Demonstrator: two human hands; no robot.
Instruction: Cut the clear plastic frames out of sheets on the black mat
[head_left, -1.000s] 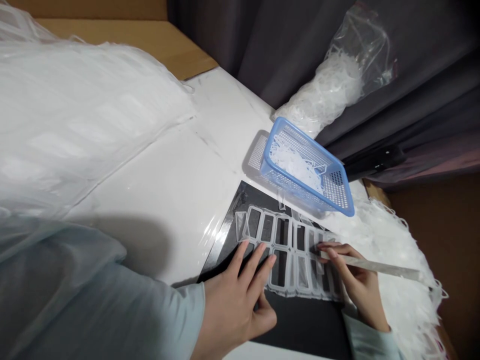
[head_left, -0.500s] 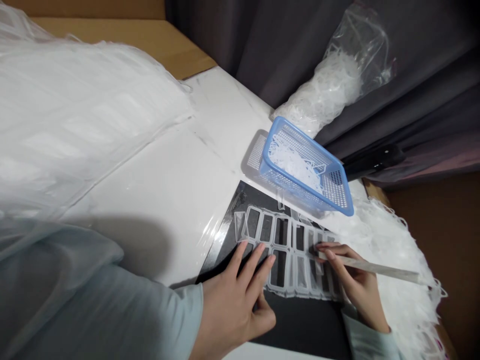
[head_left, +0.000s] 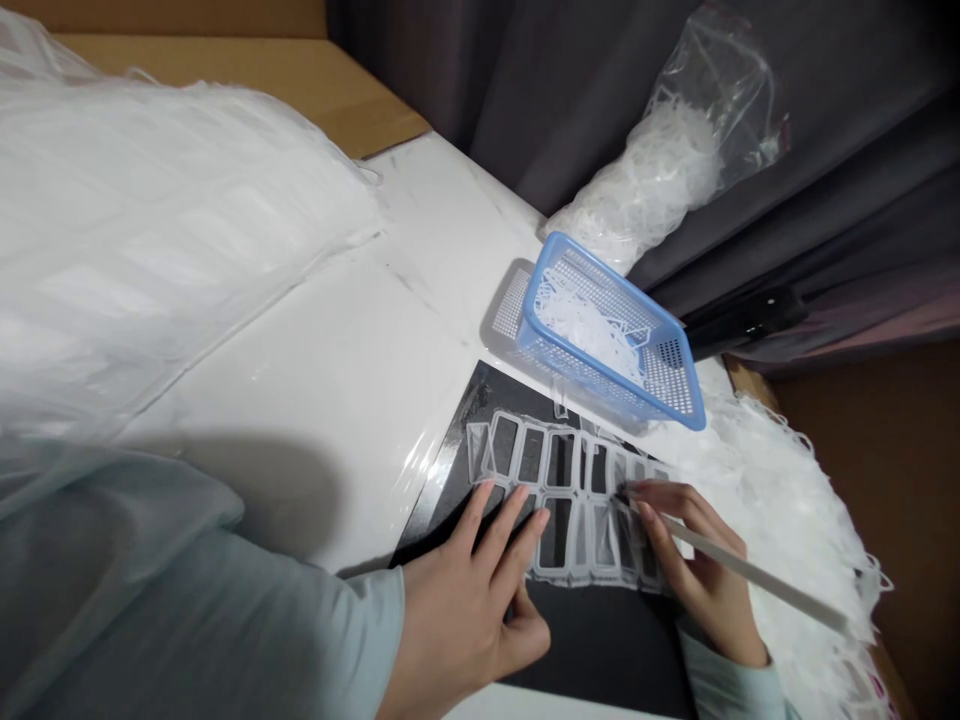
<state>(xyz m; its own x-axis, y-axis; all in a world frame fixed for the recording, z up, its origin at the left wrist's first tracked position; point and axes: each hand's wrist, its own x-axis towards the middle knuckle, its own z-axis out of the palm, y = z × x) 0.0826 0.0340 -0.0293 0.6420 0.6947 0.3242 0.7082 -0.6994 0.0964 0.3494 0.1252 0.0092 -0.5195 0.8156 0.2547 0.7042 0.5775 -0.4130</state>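
Note:
A translucent rubbery sheet of joined rectangular frames [head_left: 575, 493] lies on a black mat [head_left: 600, 640]. Some of its cells still contain clear film, while others show the black beneath. My left hand [head_left: 480, 600] rests with fingers spread, its fingertips pressing the sheet's left part. My right hand [head_left: 701, 560] is closed in a pinch around a long, flat, pale-grey tool [head_left: 765, 580], whose working end is at the sheet's right part, near the middle seam. That end is small and partly covered by my fingers, so its exact kind is unclear. A loose clear sliver [head_left: 560, 398] lies above the sheet.
A blue mesh basket [head_left: 615, 390] holding thin white loops stands behind the mat. A clear bag of white rings [head_left: 637, 180] leans against the dark curtain [head_left: 465, 90]. White stringy material [head_left: 780, 480] is heaped at right; stacked translucent sheets [head_left: 165, 230] fill the left.
My right hand has shifted slightly left, and the tool has turned, with its back end swinging lower. The sheet's right part has moved up a little. My left hand stays in place.

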